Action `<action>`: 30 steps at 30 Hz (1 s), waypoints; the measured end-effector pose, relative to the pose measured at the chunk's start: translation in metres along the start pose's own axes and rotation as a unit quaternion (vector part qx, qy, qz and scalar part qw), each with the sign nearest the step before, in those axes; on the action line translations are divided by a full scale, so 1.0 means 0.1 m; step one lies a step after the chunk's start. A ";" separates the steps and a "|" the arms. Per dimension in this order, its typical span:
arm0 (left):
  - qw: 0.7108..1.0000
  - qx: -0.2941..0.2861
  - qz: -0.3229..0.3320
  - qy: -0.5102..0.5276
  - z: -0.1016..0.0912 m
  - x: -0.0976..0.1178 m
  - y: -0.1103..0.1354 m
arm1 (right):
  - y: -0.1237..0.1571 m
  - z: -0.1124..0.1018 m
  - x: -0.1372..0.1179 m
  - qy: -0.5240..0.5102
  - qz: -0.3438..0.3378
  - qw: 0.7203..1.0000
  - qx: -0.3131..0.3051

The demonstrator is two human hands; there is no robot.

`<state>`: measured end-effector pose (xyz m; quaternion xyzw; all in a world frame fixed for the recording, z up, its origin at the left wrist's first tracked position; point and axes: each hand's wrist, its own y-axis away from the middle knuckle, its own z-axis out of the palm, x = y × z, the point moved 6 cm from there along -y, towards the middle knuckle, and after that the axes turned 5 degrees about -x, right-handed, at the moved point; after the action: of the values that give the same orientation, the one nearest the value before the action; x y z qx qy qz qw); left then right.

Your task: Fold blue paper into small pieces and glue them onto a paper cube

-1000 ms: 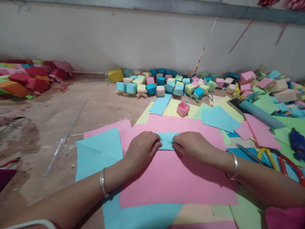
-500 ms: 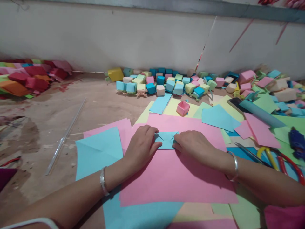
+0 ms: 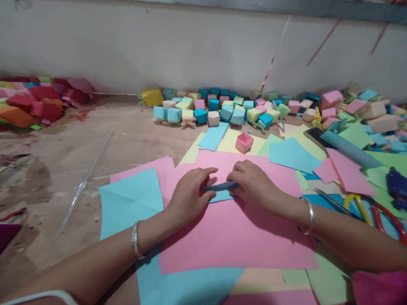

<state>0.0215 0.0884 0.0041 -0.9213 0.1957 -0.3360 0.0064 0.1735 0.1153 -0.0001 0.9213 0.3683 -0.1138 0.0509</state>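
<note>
Poking out under the front edge of a pink sheet (image 3: 238,243), a big blue sheet (image 3: 187,284) lies nearest. Off the pink sheet's front right corner, a bright pink sleeve (image 3: 378,288) shows — only a bit of it. Past the right edge of the pink sheet sit scissor handles (image 3: 363,210), yellow and red. Past its left edge lies a blue square (image 3: 130,201) with a crease across it, and farther left a long, clear stick (image 3: 84,184) on the brown table (image 3: 73,144). On the pink sheet, in the middle from side to side and closer to the back edge, is a small folded blue paper (image 3: 221,195). Its flap (image 3: 221,185) stands up and looks dark. The right hand (image 3: 254,182) pinches the right end, with its fingers curled and bunched close. The left hand (image 3: 189,192) is at the left end — its thumb and pointing finger are wide apart, while other fingers bend behind the flap. I cannot tell if those hold tight. Just behind the back edge of the pink sheet sits a little pink box (image 3: 244,142), open on top. Farther back, lots of small paper cubes (image 3: 213,105) sit close to the wall (image 3: 127,51).
</note>
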 end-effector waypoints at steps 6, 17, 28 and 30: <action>0.999 -0.003 0.035 0.016 0.02 0.06 0.05 | 0.05 -0.04 -0.15 0.074 -0.052 0.996 0.019; 0.975 -0.054 0.161 -0.145 0.04 0.30 0.20 | 0.33 0.03 -0.53 0.237 -0.139 0.961 -0.018; 0.967 -0.109 0.139 -0.182 0.10 0.30 0.20 | 0.28 0.03 -0.46 0.246 -0.124 0.961 -0.018; 0.961 -0.087 0.159 -0.210 0.10 0.31 0.21 | 0.28 0.02 -0.46 0.244 -0.121 0.962 -0.015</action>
<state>0.0422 0.0567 0.0126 -0.9252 0.3622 -0.1117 0.0199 0.1602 0.0645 0.0097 0.8688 0.4800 0.1144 -0.0403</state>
